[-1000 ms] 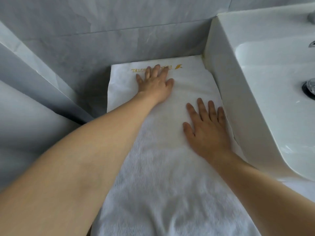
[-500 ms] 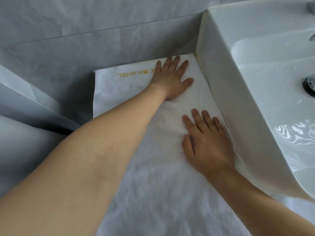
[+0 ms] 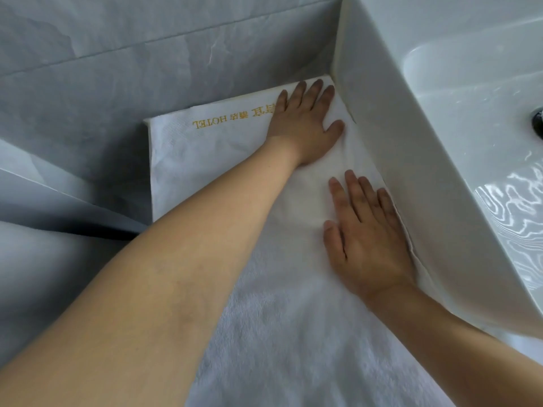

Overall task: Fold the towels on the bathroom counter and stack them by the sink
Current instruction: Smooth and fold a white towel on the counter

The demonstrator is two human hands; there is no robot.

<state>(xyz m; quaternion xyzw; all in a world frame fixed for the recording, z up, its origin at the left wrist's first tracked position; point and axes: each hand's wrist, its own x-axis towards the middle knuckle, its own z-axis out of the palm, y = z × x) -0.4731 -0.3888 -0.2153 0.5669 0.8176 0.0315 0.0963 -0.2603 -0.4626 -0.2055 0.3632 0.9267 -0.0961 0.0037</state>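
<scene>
A white towel (image 3: 205, 160) with gold "HOTEL" lettering lies flat along the counter, its far edge against the wall and its right edge against the side of the white sink (image 3: 411, 142). My left hand (image 3: 305, 124) presses flat on the towel's far right corner, fingers straight, partly covering the lettering. Closer to me, my right hand (image 3: 364, 233) lies flat on the towel beside the sink's wall, fingers straight and together.
Grey marble wall tiles (image 3: 117, 69) close off the back. A grey ledge or panel (image 3: 44, 207) slants in on the left. The sink basin holds rippling water, with a dark drain (image 3: 537, 121) at the right edge.
My left hand has slid right along the towel's far edge, from the middle of the lettering to the corner by the sink. My right hand has stayed flat in place.
</scene>
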